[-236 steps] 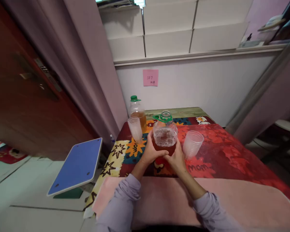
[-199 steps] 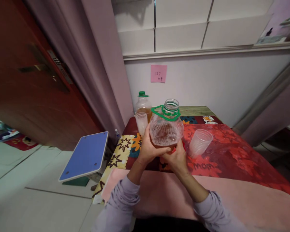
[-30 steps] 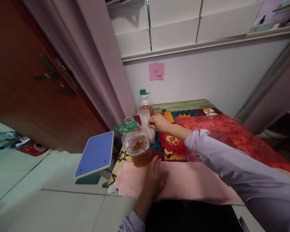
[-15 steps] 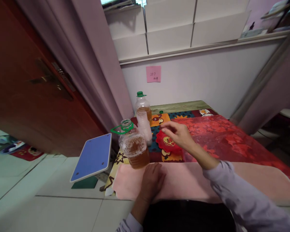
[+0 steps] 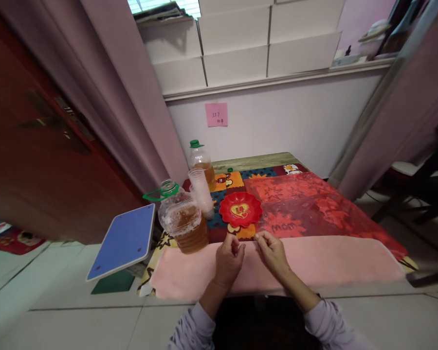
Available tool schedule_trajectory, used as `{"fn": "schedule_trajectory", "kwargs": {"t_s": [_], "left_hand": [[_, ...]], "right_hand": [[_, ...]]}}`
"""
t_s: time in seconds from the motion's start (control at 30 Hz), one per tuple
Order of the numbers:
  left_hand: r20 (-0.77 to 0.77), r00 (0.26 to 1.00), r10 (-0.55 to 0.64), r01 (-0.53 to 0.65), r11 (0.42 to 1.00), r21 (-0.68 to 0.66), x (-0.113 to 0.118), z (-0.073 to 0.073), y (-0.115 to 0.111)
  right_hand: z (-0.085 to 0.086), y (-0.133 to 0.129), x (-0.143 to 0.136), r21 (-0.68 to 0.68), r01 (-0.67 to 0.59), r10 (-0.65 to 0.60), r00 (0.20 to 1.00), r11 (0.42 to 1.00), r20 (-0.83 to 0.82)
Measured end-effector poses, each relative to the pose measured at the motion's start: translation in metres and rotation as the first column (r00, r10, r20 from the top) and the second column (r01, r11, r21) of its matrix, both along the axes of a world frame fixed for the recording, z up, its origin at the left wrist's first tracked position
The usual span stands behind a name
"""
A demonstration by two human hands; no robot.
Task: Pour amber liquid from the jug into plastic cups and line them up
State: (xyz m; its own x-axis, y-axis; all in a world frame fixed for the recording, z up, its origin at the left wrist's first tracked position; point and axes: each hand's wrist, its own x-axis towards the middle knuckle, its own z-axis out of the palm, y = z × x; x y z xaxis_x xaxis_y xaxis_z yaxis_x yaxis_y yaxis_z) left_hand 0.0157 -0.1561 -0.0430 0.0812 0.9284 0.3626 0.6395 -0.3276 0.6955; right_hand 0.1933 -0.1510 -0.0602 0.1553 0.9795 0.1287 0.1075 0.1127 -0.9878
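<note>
Over the near edge of the table, my left hand (image 5: pixel 228 262) is closed, thumb against curled fingers. My right hand (image 5: pixel 273 253) pinches thumb and fingertips together a short way to its right. Whatever either hand may hold is too small to make out. Just beyond them lies a red scalloped plate (image 5: pixel 241 209) with a yellow heart design. To the left stands an uncapped plastic jug (image 5: pixel 185 223) of amber liquid with a green handle. A leaning stack of clear plastic cups (image 5: pixel 201 192) stands behind it. Beneath my hands is a pink cloth (image 5: pixel 314 262).
A second jug (image 5: pixel 203 167), green-capped, stands at the back left near a small green cap (image 5: pixel 229 169). Clear film covers the patterned tablecloth (image 5: pixel 295 204). A blue board (image 5: pixel 122 240) stands left of the table. A pink note (image 5: pixel 216 115) hangs on the wall.
My right hand has drawn back from above the red plate to the near edge, beside my left hand. My left hand has lifted and curled its fingers. The view has shifted right.
</note>
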Motion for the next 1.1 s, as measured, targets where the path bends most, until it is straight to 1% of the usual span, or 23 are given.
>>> {"fn": "schedule_trajectory", "kwargs": {"t_s": [0.13,0.3,0.43,0.63,0.77,0.87,0.93,1.0,1.07,1.1], "left_hand": [[-0.002,0.999,-0.032,0.032,0.993,-0.110,0.006,-0.005,-0.003],[-0.025,0.996,-0.089,0.084,0.982,-0.171,0.006,0.000,-0.006],[-0.029,0.992,-0.122,0.115,0.978,-0.174,0.006,0.002,-0.009],[-0.005,0.991,-0.133,0.131,0.980,-0.152,0.001,-0.001,-0.010],[0.042,0.991,-0.130,0.134,0.981,-0.140,-0.001,-0.002,-0.010],[0.103,0.988,-0.119,0.133,0.981,-0.139,0.000,-0.001,-0.011],[0.159,0.982,-0.098,0.121,0.982,-0.144,0.000,0.004,-0.011],[0.220,0.972,-0.080,0.115,0.981,-0.154,0.000,0.013,-0.010],[0.278,0.957,-0.079,0.128,0.979,-0.161,0.000,0.027,-0.006],[0.306,0.948,-0.085,0.140,0.977,-0.161,0.000,0.037,-0.003]], "right_hand": [[-0.003,-0.003,0.001,0.027,-0.037,0.034,0.995,0.999,0.097],[0.000,-0.005,0.001,0.051,-0.029,0.018,0.981,0.998,0.194],[0.003,-0.007,0.001,0.068,-0.038,0.021,0.972,0.997,0.232],[0.003,-0.008,-0.001,0.059,-0.065,0.048,0.966,0.996,0.254],[0.001,-0.008,-0.001,0.078,-0.063,0.039,0.961,0.995,0.275],[0.000,-0.009,-0.001,0.085,-0.062,0.035,0.956,0.994,0.290],[0.000,-0.008,-0.002,0.076,-0.045,0.023,0.963,0.996,0.270],[0.003,-0.006,-0.003,0.053,-0.028,0.017,0.980,0.998,0.198],[0.012,-0.001,-0.004,0.034,-0.020,0.017,0.995,0.999,0.096],[0.020,0.003,-0.005,0.033,-0.018,0.017,0.998,0.999,0.052]]}}
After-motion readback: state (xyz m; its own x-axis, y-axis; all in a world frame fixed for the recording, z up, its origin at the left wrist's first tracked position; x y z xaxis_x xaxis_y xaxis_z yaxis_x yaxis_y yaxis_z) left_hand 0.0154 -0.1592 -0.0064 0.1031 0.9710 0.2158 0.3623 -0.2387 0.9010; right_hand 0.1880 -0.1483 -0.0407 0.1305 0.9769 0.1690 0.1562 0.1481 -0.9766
